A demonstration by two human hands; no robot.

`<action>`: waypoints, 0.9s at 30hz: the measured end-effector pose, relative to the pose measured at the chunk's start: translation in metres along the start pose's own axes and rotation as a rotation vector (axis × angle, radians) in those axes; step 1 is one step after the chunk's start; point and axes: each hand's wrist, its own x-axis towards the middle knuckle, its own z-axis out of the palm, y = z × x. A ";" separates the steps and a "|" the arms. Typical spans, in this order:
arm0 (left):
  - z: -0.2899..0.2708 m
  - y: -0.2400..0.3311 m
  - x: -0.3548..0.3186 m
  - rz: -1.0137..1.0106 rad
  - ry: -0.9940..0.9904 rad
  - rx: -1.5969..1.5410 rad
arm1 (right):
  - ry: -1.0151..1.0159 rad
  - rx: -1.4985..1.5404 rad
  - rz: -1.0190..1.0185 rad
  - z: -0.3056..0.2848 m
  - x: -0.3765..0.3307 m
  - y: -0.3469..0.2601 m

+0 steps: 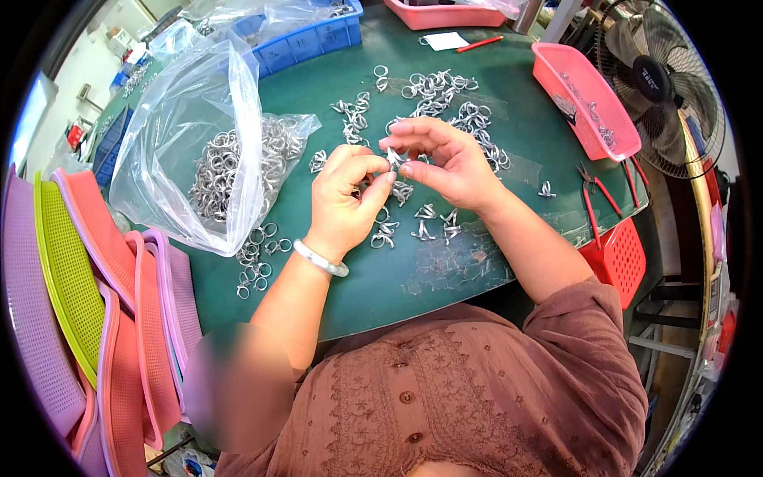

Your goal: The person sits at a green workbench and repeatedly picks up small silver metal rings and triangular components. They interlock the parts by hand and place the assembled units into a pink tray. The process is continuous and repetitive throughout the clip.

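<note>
Over the middle of the green table (pixel 342 306), my left hand (pixel 346 191) and my right hand (pixel 445 163) meet at a small silver metal ring (pixel 395 158). My left thumb and index finger pinch one side of it; my right thumb and fingers close on the other side. Loose silver rings (pixel 433 94) lie in clusters beyond my hands, and a few more (pixel 425 222) rest just in front of them. To the left, a clear plastic bag (pixel 238 159) stands with its mouth wide, holding a heap of similar rings (pixel 218 175). Several rings (pixel 254 262) lie beside the bag.
A pink basket (pixel 584 103) with some rings stands at the right, near a fan (pixel 656 75). Red-handled pliers (pixel 592 199) lie at the right edge, above a red basket (pixel 620 262). A blue crate (pixel 310 40) is at the back; stacked colored baskets (pixel 71 270) stand left.
</note>
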 end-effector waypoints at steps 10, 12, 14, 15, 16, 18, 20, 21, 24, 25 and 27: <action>0.001 0.010 -0.003 0.012 0.018 0.047 | -0.084 0.014 0.081 0.001 -0.003 0.005; 0.003 0.013 -0.003 0.002 0.023 0.039 | -0.083 -0.065 0.062 0.002 -0.003 0.003; 0.002 0.014 -0.003 0.004 0.021 0.045 | -0.079 -0.154 0.046 0.002 -0.004 0.002; 0.002 0.013 -0.003 0.009 0.017 0.055 | -0.077 -0.199 0.038 0.003 -0.004 0.002; 0.002 0.013 -0.003 0.015 0.012 0.065 | -0.081 -0.159 0.057 0.003 -0.004 0.002; 0.003 0.011 -0.003 0.053 0.036 0.074 | -0.089 -0.079 0.096 0.004 -0.004 0.003; 0.004 0.010 -0.004 0.078 0.052 0.081 | -0.122 -0.019 0.125 0.004 -0.003 0.007; 0.004 0.010 -0.004 0.083 0.057 0.084 | -0.138 0.011 0.139 0.004 -0.003 0.008; 0.004 0.011 -0.004 0.095 0.065 0.094 | -0.183 0.062 0.180 0.005 -0.003 0.008; 0.004 0.011 -0.004 0.099 0.067 0.100 | -0.202 0.062 0.195 0.003 -0.003 0.009; 0.005 0.014 -0.004 0.090 0.070 0.086 | -0.241 0.060 0.224 -0.001 -0.003 0.013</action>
